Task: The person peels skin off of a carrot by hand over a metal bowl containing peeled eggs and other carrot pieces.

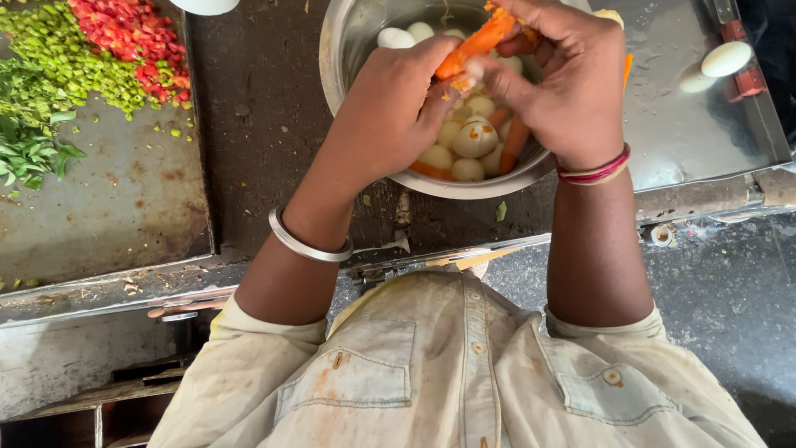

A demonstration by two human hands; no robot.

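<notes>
Both my hands work over a steel bowl [348, 50] that holds several peeled boiled eggs [474, 139] and a few carrot pieces [514, 143]. My right hand [564, 75] grips an orange carrot [477, 43] that slants across the bowl. My left hand [394, 108] pinches the carrot's lower end with thumb and fingertips. A silver bangle [308, 245] circles my left wrist, and red and pink bangles [595, 172] my right. Whether either hand also holds a blade is hidden.
A metal tray [116, 207] at the left carries chopped green chillies [79, 70], chopped red tomato [133, 33] and green leaves [29, 149]. A steel surface [688, 141] at the right bears a single egg [725, 58]. The dark worktop [265, 124] lies between.
</notes>
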